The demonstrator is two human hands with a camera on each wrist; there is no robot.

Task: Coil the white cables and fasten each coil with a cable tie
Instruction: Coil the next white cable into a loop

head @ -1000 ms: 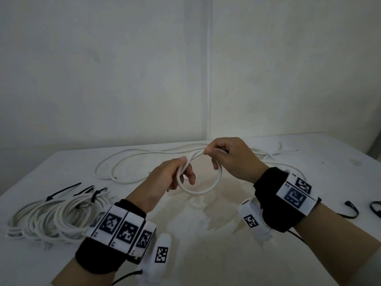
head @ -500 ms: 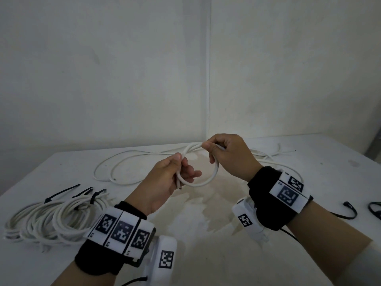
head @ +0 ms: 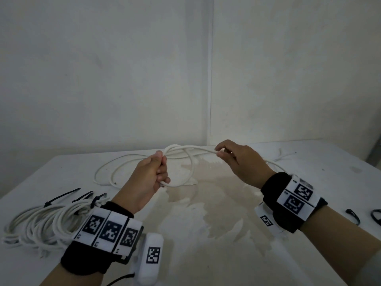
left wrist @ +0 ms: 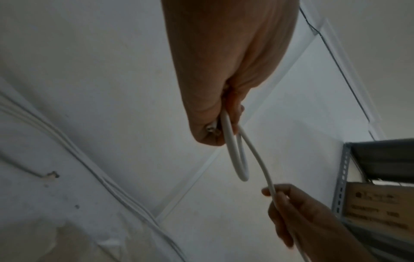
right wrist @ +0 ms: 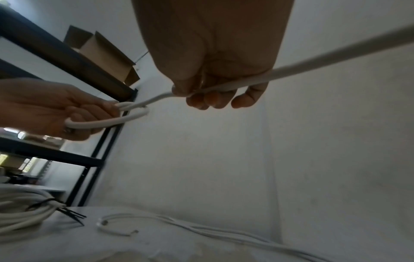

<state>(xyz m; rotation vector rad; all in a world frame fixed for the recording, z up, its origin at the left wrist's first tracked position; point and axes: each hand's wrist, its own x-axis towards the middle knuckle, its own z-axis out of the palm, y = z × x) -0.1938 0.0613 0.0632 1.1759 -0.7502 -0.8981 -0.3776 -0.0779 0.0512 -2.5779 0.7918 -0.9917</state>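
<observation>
Head view shows the white cable [head: 190, 162] held above the middle of the table [head: 226, 234], one small loop of it gathered in the left hand [head: 148, 178], whose fingers are curled tight round the loop. From there a strand runs across to the right hand [head: 239, 159], which pinches it between thumb and fingertips. The slack trails over the tabletop toward the back edge and out to the left. At the near left lies a pile of coiled cables [head: 41, 221] bound with black cable ties [head: 61, 196]. More loose ties [head: 353, 215] lie at the far right. The table is white with a large pale-brown stain [head: 216, 199] in the middle. Plain white walls meet in a corner behind it. In the right wrist view, dark metal shelving [right wrist: 67, 58] carries an open cardboard box [right wrist: 100, 51].
</observation>
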